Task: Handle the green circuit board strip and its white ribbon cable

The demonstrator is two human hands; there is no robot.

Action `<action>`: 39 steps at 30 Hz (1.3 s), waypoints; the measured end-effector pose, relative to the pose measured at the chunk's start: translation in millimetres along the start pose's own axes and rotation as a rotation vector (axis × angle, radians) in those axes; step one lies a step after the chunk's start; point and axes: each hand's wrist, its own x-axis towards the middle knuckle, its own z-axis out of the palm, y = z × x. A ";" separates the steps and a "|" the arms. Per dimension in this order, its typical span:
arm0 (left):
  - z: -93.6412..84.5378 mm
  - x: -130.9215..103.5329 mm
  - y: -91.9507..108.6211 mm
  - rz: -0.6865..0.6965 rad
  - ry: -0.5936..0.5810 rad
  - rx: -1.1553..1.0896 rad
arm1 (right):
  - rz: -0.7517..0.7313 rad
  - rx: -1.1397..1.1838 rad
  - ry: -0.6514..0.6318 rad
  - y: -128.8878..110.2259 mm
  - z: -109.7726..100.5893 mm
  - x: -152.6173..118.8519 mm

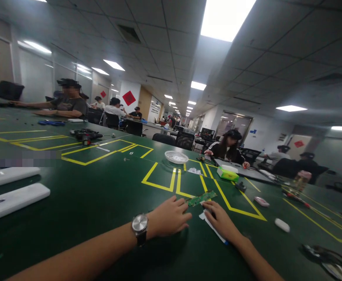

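A green circuit board [202, 198] lies on the dark green table [100, 210], just beyond my hands. My left hand [169, 216], with a watch [139, 224] on its wrist, is spread low over the table at the board's left end, holding nothing visible. Near the board's front edge is my right hand [219, 220], its fingers bent toward a small white piece there. Whether those fingers grip anything is too small to tell. Partly under my right hand lies a white strip [214, 229] with a blue end.
Yellow tape [159, 185] outlines areas beyond the board. A white basket [176, 157] stands farther back, and a green packet [227, 173] lies to its right. Two white bars [15, 201] rest at left. Across the table sits a person [228, 148]; a white oval object [282, 225] is at right.
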 end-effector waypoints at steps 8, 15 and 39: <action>9.4 -36.6 -28.2 -0.250 0.017 -0.271 | 0.130 0.019 -0.019 -0.3 3.2 -2.8; 19.1 -39.6 -49.3 -0.449 0.049 -0.459 | 0.154 0.044 -0.081 7.2 -0.7 1.8; 7.8 -45.3 -46.1 -0.139 -0.213 -0.566 | 0.167 0.071 0.016 -18.6 -5.3 8.7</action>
